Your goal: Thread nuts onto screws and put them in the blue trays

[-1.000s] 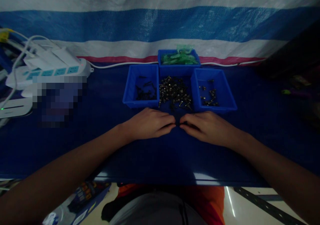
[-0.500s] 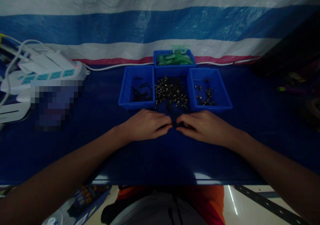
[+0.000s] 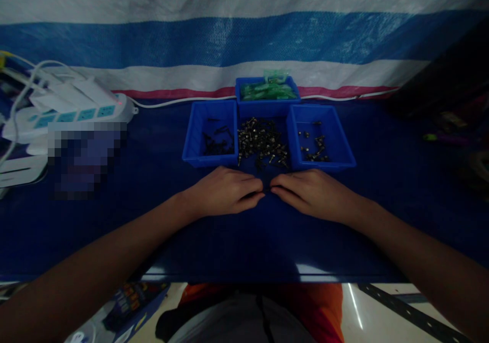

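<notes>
Pinching something tiny between both sets of fingertips, dead centre of the bench point(image 3: 114, 221), just in front of the pile point(image 3: 262, 142) of small metal parts. Can't make out the part itself, too dark & hidden under my fingers, so can't say for sure which hand actually has it. Left hand point(image 3: 223, 193) is curled, thumb & forefinger closed to a point; right hand point(image 3: 311, 193) mirrors it, tips nearly touching the left's. Both look closed on smth small rather than relaxed.

Pile sits loose on the bench between two blue trays: left tray point(image 3: 208, 137) w/ a few dark bits, right tray point(image 3: 319, 134) w/ a handful of similar pieces. Back tray point(image 3: 267, 89) behind holds green packets. Power strip point(image 3: 76, 111) w/ plugs & white cable far left, well apart from my hands.

Risks, as I judge them: part is so small that any slip in the pinch drops it onto dark blue bench, where it'd be hard to spot in this light. Fingers are near the pile's front edge, so a nudge fwd could scatter pieces or roll them off toward me. Low light also makes misaligning two bits likely.

Pose: both forearms come in from the lower corners, angled inward, wrists low & hands palm-down near the bench, knuckles up, fingertips meeting at the midline.
</notes>
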`<state>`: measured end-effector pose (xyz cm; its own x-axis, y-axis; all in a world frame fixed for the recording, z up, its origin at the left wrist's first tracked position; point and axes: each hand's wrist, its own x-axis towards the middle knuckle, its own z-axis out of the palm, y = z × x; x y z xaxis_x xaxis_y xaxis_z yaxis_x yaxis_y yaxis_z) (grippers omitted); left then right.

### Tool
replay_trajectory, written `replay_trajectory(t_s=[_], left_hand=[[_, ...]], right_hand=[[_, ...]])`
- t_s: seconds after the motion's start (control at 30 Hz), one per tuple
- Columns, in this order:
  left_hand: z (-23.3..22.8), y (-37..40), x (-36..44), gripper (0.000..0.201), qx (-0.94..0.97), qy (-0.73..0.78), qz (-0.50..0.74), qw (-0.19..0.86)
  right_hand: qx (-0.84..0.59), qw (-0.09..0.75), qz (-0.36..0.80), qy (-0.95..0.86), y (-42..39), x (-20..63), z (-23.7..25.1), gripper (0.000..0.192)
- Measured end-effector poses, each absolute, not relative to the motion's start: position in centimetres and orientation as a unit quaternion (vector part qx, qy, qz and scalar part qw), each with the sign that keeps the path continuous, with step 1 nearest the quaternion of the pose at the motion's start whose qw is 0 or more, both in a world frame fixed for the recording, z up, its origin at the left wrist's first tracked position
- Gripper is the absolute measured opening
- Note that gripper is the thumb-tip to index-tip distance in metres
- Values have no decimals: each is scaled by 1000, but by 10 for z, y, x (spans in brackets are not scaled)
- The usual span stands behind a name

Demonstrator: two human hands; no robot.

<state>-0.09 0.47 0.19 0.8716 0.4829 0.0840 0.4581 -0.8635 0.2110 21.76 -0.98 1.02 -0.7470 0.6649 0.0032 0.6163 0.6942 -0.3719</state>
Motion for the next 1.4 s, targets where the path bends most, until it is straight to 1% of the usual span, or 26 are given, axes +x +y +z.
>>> replay_trajectory(t_s=[0.5, 0.77, 1.0, 1.23, 1.4], left_hand=[[2, 4, 0, 23, 964, 244, 66, 76], [2, 4, 0, 24, 964, 245, 63, 76], [3, 5, 1, 24, 964, 246, 64, 82], [4, 4, 2, 25, 963, 247, 68, 80], [3, 5, 1, 25, 963, 247, 74, 80]], right_hand=[[-347, 73, 185, -916, -9, 217, 11, 23], [-371, 72, 187, -907, -10, 219, 14, 24], [-351, 78, 181, -916, -9, 219, 11, 14], [-349, 68, 189, -915, -9, 219, 12, 18], [-346, 77, 190, -915, -9, 219, 12, 19]])
